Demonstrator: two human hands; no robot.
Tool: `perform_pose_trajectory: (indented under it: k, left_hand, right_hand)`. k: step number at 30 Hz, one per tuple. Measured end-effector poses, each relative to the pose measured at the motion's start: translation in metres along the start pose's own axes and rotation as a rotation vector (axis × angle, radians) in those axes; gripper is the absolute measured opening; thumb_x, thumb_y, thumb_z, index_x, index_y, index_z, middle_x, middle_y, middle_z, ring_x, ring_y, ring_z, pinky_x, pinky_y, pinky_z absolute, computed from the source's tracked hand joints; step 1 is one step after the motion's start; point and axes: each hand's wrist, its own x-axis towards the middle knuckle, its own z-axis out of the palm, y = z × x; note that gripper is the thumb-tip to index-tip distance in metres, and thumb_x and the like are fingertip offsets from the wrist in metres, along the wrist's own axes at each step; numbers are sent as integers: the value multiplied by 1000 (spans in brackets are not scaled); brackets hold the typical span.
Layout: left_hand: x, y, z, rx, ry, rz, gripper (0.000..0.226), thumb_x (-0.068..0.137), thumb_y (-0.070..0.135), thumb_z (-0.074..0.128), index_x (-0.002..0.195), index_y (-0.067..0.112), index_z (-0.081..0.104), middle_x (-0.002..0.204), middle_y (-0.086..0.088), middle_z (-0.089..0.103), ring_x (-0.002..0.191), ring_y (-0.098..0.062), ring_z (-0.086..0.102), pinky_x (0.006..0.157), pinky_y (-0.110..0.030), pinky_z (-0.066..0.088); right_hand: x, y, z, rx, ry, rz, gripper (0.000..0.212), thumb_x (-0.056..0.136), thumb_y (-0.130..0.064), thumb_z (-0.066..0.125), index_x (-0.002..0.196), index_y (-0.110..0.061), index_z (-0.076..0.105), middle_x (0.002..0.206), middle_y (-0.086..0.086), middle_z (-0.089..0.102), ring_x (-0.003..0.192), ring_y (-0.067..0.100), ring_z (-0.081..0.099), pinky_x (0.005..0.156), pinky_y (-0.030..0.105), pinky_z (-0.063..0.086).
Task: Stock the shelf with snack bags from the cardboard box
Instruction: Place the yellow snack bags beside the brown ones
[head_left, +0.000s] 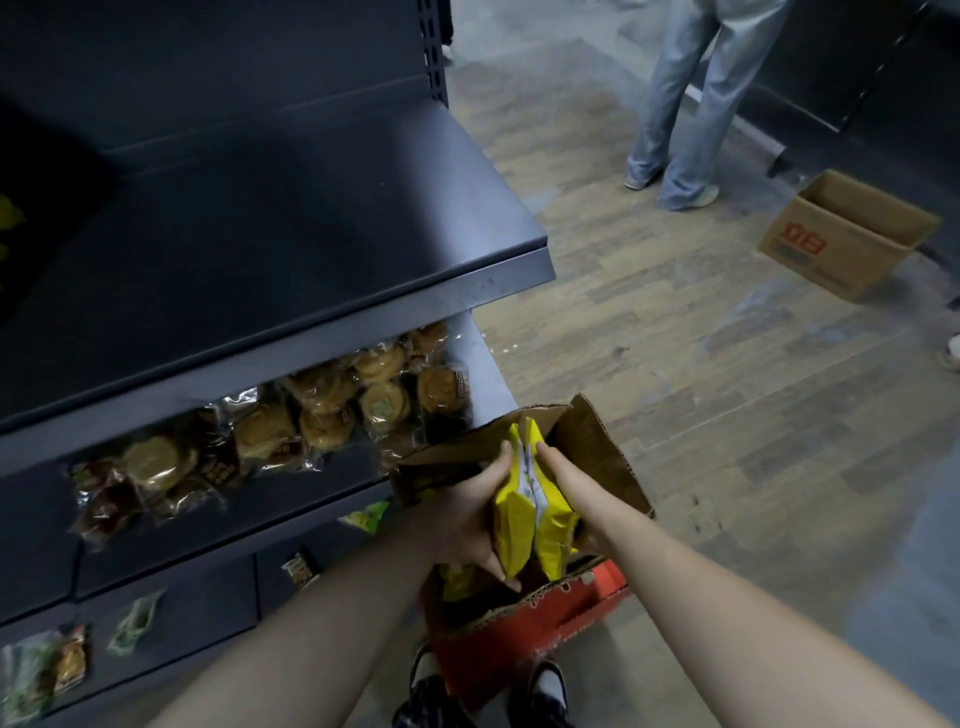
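Standing on edge side by side, two yellow snack bags (525, 519) run lengthwise away from the person, their far ends tipped slightly up. The left hand (467, 514) clamps them from the left, with its thumb at the far end and its fingers curled under the near end. The right hand (551, 463) lies against their right face, but its fingers are hidden, so its grasp cannot be told. Directly beneath the grip is the open cardboard box (545, 608). Left of the grip is the dark shelf (311, 260).
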Motion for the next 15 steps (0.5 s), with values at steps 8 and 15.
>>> perform_pose_trajectory:
  k: [8,15]
  left_hand:
    - [-20,3,39,-103,306,395,55,91,59,44,132,23,50,133,-11,55,117,-29,56,82,-39,52]
    - [-59,16,83,162,541,675,50,96,42,48,141,30,31,112,6,50,100,-14,52,82,-27,45]
  right_hand:
    - [-50,-17,4,83,35,-137,47,95,-57,40,111,-19,63,107,9,67,99,27,63,90,40,50]
    - [-89,-36,20,283,-59,-262,48,96,-48,42,106,-8,66,80,16,73,71,28,71,62,33,56]
